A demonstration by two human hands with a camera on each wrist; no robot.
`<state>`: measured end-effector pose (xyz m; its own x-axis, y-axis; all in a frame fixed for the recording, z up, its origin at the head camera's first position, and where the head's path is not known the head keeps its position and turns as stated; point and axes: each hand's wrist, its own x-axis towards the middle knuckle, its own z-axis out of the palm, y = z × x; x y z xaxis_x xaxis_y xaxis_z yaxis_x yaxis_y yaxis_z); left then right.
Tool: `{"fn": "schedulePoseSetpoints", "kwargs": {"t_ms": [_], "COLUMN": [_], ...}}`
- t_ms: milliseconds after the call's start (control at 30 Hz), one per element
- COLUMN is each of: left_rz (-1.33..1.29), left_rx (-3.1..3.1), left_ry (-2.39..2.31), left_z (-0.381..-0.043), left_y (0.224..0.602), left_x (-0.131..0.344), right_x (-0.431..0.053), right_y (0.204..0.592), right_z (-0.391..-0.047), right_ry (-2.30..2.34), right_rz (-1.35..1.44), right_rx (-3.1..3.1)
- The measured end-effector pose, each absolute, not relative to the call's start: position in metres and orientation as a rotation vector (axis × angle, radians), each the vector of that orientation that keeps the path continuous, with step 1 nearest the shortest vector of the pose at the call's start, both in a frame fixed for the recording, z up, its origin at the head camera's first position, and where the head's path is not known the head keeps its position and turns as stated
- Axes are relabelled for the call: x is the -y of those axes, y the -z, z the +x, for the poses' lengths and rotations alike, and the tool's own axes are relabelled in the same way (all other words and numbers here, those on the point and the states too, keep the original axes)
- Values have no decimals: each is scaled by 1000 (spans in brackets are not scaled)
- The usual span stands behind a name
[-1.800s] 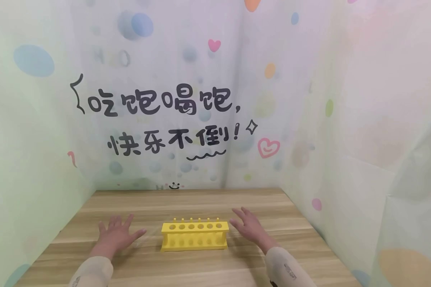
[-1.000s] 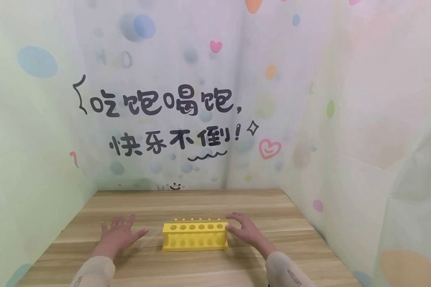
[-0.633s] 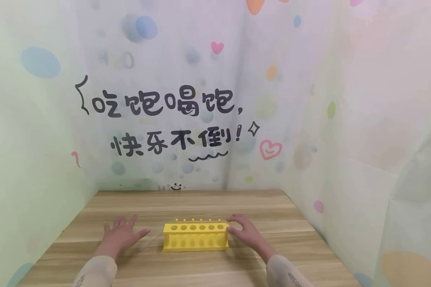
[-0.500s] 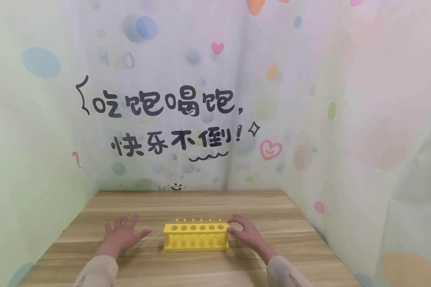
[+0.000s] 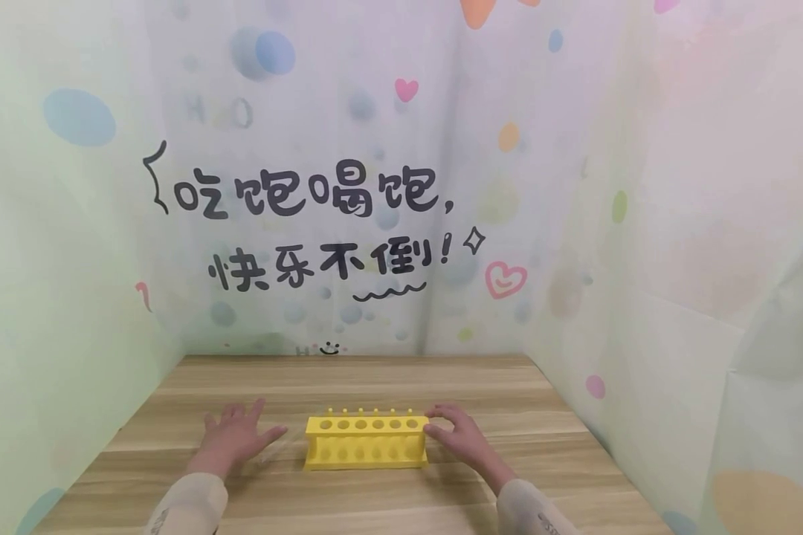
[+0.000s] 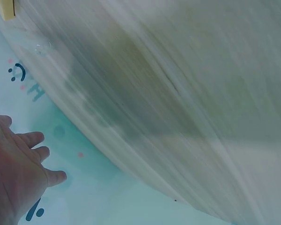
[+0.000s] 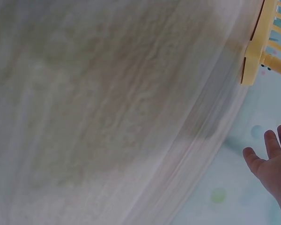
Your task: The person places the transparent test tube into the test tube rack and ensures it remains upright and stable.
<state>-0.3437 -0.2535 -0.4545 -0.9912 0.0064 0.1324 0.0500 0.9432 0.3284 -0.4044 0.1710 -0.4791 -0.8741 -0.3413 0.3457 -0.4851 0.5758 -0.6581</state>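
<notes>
A yellow test tube rack (image 5: pixel 366 425) with a row of round holes and a row of pegs behind stands upright on the table in the head view. At its right end, my right hand (image 5: pixel 465 440) grips the top corner, thumb in front and index finger bent behind. The other fingers of the right hand (image 7: pixel 276 164) stretch out in the right wrist view. My left hand (image 5: pixel 234 442) hovers left of the rack, fingers spread, holding nothing. Between it and the rack lies a faint see-through object (image 6: pixel 43 48), showing best in the left wrist view; its full shape is unclear.
The wood-grain table (image 5: pixel 348 379) meets a printed curtain (image 5: pixel 348 111) at the back, with more curtain along both sides. The rack's end (image 7: pixel 256 51) shows at the upper right of the right wrist view.
My right hand has moved left from beside the rack onto its right end. The left hand has drifted slightly right toward the rack. The rack stays in place; the head view shifts slightly.
</notes>
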Motion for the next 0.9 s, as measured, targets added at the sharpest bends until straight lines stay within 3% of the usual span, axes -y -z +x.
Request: {"fn": "schedulePoseSetpoints", "kwargs": {"t_ms": [900], "left_rz": [-152], "left_rx": [2934], "left_ry": [488], "left_z": [-376], "left_y": [464], "left_x": [228], "right_x": [-171], "right_y": [489], "right_z": [-403], "right_ry": [-1316], "right_rz": [633], "right_rx": [2624]}}
